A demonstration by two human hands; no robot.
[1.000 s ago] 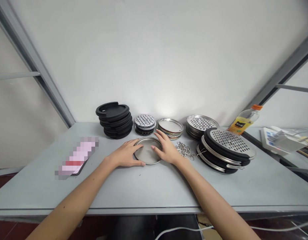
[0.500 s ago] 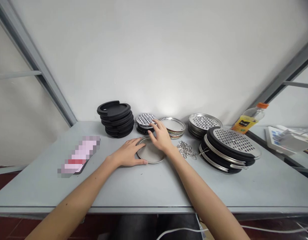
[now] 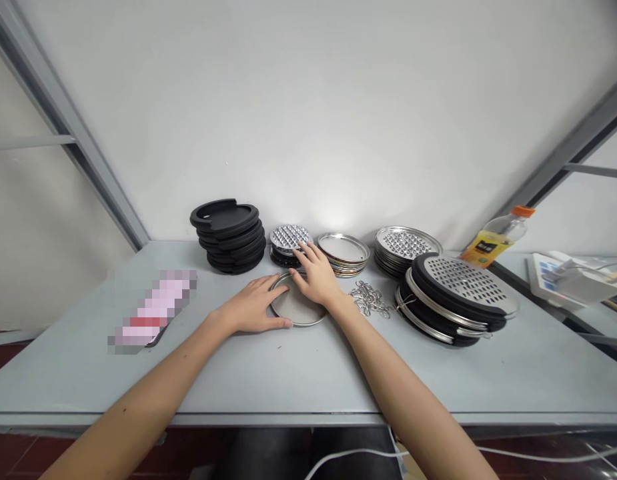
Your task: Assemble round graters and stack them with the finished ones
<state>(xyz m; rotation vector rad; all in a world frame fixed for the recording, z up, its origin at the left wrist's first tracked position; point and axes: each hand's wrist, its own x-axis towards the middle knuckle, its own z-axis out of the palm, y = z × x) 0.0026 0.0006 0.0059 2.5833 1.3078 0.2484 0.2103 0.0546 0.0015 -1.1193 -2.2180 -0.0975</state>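
Note:
A round metal dish with a raised rim lies flat on the grey table in front of me. My left hand rests at its left edge, fingers spread, the thumb by the near rim. Over the dish's right and far side is my right hand, its fingers apart and pointing at the stack of small grater discs. Neither hand is closed round anything. Just right of my right wrist lies a heap of small wire clips. Behind it stands a stack of metal dishes.
Black rings are piled at the back left. Further right are grater plates, assembled black-rimmed graters, a bottle with an orange cap and a white box. A pixelated flat object lies left on the table.
My right hand has drawn back slightly from the small grater stack and lowered toward the dish's far rim. The whole view has shifted a little.

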